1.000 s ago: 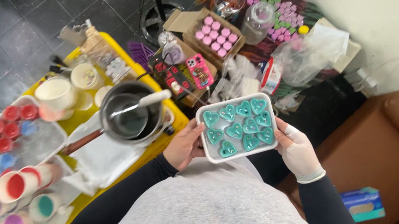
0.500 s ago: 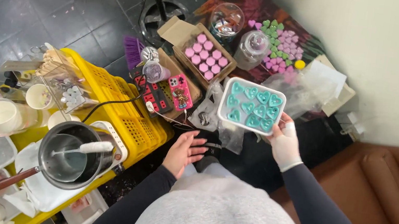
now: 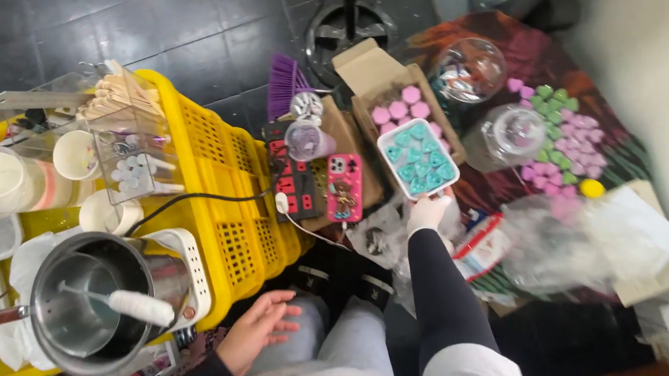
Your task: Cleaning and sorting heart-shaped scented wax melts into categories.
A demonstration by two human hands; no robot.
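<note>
Seemingly gloved, right hand [image 3: 428, 212] holds white tray [image 3: 417, 158] of teal shapes.

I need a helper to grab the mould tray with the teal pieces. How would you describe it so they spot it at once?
Start at the open cardboard box of pink round pieces on the floor, beyond the yellow crate. The tray sits at its near edge, held by the right hand in a white glove. It is the only white rectangular tray filled with teal heart shapes; the neighbouring pieces are pink and green.

Cardboard box [image 3: 369, 74] and jars [image 3: 508, 134] crowd the tray [image 3: 417, 158].
</note>
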